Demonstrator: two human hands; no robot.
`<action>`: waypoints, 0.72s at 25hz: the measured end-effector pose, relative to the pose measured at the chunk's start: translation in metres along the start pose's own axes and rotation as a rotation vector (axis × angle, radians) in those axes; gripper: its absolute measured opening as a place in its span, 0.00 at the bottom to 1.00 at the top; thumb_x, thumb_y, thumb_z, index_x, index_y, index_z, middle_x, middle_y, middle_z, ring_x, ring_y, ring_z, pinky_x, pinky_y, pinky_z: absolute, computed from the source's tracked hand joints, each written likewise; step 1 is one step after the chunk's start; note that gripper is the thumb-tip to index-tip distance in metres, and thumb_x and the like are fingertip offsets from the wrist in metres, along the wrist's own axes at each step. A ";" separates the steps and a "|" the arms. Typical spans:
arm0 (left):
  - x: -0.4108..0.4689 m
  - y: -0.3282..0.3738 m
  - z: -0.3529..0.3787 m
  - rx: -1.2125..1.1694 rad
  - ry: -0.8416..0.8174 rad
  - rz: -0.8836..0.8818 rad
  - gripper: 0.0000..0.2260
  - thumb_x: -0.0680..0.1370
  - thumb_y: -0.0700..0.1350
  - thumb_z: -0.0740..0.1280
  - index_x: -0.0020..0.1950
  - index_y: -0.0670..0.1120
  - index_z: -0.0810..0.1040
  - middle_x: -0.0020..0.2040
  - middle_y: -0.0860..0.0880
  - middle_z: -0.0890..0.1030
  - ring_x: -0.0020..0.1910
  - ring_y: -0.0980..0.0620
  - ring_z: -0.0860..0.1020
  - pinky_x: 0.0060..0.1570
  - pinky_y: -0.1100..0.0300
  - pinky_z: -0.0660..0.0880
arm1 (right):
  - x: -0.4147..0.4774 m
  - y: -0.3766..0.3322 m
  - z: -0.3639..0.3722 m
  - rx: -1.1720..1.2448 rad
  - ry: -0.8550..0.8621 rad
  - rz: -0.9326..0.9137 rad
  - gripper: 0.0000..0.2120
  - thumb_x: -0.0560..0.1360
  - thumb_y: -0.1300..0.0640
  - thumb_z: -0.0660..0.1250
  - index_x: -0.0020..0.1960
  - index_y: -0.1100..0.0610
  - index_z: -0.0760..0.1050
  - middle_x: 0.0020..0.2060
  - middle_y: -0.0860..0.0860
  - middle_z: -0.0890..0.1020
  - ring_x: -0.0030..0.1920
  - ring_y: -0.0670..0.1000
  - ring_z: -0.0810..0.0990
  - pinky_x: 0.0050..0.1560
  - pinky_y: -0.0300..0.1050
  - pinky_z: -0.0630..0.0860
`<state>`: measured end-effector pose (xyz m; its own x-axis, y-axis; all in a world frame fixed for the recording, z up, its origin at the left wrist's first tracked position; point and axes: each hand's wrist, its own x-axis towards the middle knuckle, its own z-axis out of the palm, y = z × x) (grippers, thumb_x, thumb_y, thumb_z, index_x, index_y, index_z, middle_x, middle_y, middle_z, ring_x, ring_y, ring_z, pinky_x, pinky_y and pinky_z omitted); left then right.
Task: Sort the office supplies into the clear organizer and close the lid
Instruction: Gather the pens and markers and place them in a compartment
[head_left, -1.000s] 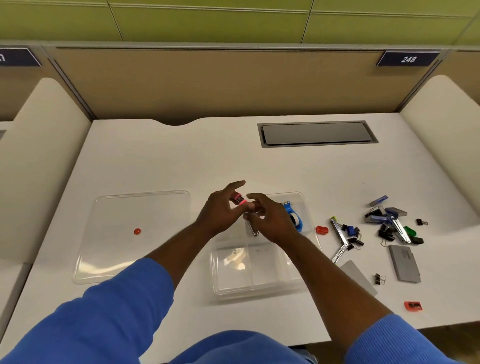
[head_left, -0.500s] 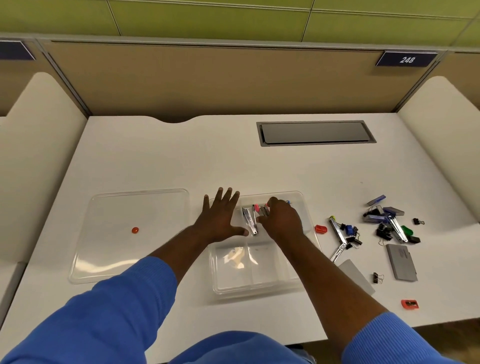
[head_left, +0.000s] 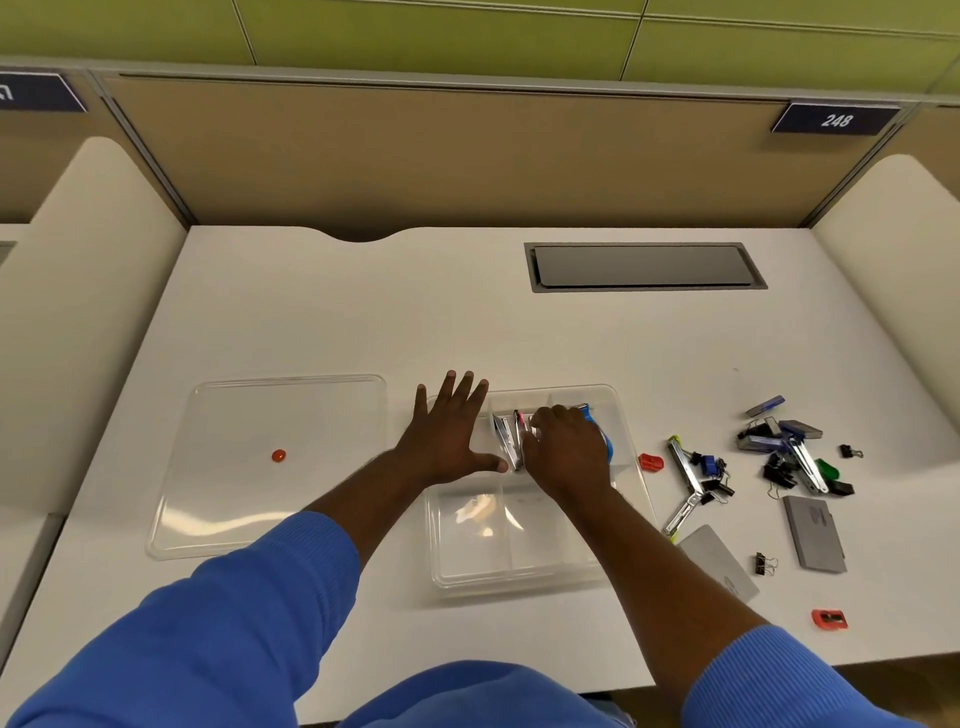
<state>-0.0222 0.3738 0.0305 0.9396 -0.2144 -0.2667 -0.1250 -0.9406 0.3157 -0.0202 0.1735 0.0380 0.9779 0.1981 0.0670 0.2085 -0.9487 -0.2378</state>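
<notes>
Now both hands are down at the clear organizer, no longer raised together above it.

A second back they met in the air around a small pink piece. Now the left hand lies flat on the organizer's left edge, fingers straight and spread. The right hand curls down into the back compartment beside the silver stapler and the blue tape dispenser; whether it grips anything cannot be told. The lid lies flat just left of the open organizer. On the white desk, a loose pile of clips and staplers lies to the right, with a grey hatch further back. Behind the desk stand a tan partition and the number plate 248.
</notes>
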 end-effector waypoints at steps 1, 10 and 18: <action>0.000 0.001 0.001 0.000 0.010 0.006 0.56 0.66 0.78 0.62 0.81 0.51 0.40 0.82 0.47 0.40 0.80 0.46 0.35 0.76 0.36 0.38 | -0.002 0.002 -0.001 0.020 0.051 -0.015 0.11 0.76 0.50 0.68 0.53 0.57 0.80 0.46 0.52 0.84 0.47 0.54 0.82 0.48 0.47 0.77; 0.008 0.037 -0.002 0.018 0.056 0.049 0.56 0.65 0.82 0.56 0.82 0.52 0.40 0.82 0.49 0.39 0.80 0.48 0.35 0.76 0.38 0.37 | -0.023 0.034 -0.011 0.127 0.118 -0.040 0.33 0.76 0.38 0.64 0.74 0.55 0.66 0.75 0.53 0.68 0.76 0.55 0.65 0.77 0.58 0.59; 0.025 0.126 0.017 0.005 0.082 0.129 0.51 0.68 0.79 0.57 0.82 0.53 0.43 0.83 0.51 0.42 0.80 0.51 0.36 0.77 0.42 0.36 | -0.043 0.116 -0.031 0.173 0.097 -0.033 0.35 0.77 0.35 0.60 0.77 0.52 0.60 0.78 0.50 0.63 0.79 0.51 0.58 0.79 0.54 0.49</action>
<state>-0.0202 0.2454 0.0481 0.9384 -0.3118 -0.1489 -0.2481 -0.9079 0.3380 -0.0390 0.0474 0.0374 0.9660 0.1958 0.1687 0.2484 -0.8837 -0.3966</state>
